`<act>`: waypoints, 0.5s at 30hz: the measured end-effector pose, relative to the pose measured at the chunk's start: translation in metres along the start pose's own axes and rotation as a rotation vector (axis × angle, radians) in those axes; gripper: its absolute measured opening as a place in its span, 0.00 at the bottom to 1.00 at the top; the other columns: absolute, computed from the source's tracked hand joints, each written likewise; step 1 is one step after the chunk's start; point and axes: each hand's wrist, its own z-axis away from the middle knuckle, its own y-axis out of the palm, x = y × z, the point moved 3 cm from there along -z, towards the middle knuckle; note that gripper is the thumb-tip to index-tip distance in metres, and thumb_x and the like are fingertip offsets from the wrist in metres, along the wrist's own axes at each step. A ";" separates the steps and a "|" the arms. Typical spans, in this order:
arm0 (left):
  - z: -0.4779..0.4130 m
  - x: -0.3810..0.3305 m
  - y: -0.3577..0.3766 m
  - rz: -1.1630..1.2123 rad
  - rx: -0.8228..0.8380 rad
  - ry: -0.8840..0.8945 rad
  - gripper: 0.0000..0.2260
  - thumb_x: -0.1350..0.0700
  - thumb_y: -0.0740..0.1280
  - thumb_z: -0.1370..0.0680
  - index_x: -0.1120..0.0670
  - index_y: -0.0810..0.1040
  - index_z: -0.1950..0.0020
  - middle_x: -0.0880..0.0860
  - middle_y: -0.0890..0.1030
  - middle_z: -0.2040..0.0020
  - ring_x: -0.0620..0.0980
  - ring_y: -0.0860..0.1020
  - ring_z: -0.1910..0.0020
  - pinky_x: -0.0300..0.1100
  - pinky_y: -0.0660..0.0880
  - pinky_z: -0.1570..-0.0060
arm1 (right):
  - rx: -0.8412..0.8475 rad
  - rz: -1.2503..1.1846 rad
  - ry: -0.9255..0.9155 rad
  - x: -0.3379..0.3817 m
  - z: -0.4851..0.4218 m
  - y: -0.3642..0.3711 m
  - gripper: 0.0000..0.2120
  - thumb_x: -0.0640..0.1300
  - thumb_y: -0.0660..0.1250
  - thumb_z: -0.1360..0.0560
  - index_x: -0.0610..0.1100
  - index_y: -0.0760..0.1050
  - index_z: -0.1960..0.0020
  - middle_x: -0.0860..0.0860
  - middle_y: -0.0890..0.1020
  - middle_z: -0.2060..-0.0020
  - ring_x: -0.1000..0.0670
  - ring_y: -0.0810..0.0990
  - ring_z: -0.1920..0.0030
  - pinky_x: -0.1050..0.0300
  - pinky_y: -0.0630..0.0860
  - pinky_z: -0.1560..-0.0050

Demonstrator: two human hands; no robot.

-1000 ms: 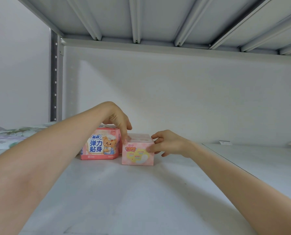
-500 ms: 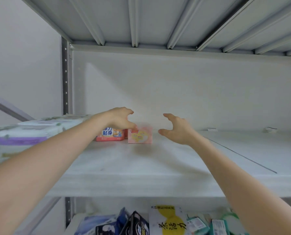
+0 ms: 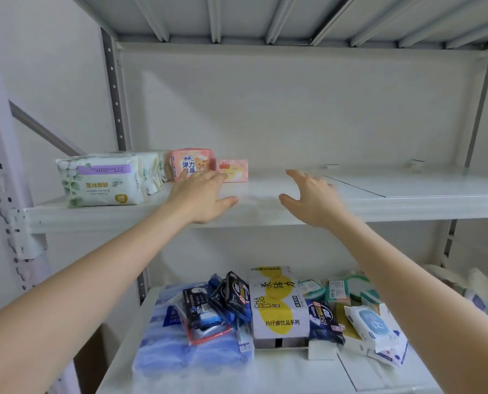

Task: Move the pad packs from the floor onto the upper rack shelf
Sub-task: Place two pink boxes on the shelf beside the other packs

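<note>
- While both hands hover over the upper rack shelf, the head view shows the left hand and right hand with fingers spread and relaxed, gripping nothing.
- Pad packs stand at the shelf's left end: a leaf-printed white pack, a pink bear pack, and a small pink pack just beside it. The left fingertips overlap the pink packs, but contact cannot be told.
- A placing step looks finished. The next move calls for reaching down to the floor, out of view, for another pack.
- Readable writing: "弹力贴身" on the bear pack, "275" upside down on the white pack, and "CHA HUO LI" on a yellow-spotted box on the lower shelf.
</note>
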 end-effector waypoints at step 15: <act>0.159 -0.145 0.006 -0.082 -0.059 -0.091 0.30 0.37 0.53 0.21 0.50 0.56 0.22 0.52 0.57 0.21 0.52 0.54 0.22 0.58 0.45 0.25 | -0.012 0.126 -0.145 -0.077 0.163 -0.011 0.31 0.56 0.57 0.22 0.46 0.54 0.23 0.46 0.59 0.24 0.45 0.55 0.23 0.39 0.49 0.26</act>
